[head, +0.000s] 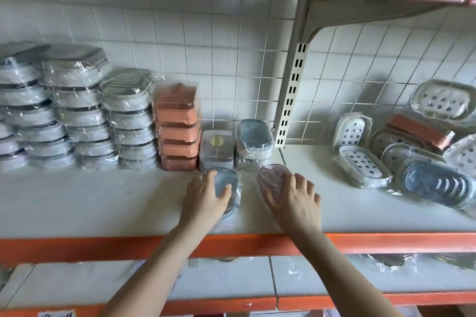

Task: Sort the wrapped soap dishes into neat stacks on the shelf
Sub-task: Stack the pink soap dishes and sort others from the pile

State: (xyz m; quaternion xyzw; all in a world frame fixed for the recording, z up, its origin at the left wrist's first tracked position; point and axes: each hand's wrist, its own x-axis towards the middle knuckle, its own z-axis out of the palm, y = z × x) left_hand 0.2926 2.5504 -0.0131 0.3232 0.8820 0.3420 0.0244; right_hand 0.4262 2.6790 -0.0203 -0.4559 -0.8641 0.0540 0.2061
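While both arms reach over the orange front edge of the shelf (77,203), each hand is down on one wrapped dish. Left hand (208,197): fingers spread and lightly curled over the near end of a grey-blue ribbed soap dish (223,183), thumb on its left rim; looks like a loose grip, dish flat on the shelf. Right hand (296,199): fingers spread on top of a pink ribbed soap dish (274,177), covering its near half; can't tell whether the thumb is curled under the rim. The two dishes lie side by side, a gap between them, near the shelf front.

Both are oval, translucent, in clear crinkled film.

Just behind them: a white boxy dish with a yellow insert (217,148) and a short stack of grey-blue dishes (253,141), beside the slotted upright (291,100). Left of those, a stack of orange rectangular dishes (177,128), then several tall stacks of metal wire dishes (77,110). Right of the upright, a loose pile of white perforated dishes (360,165), one blue ribbed dish (438,184), one orange dish (422,128), lying at mixed angles.
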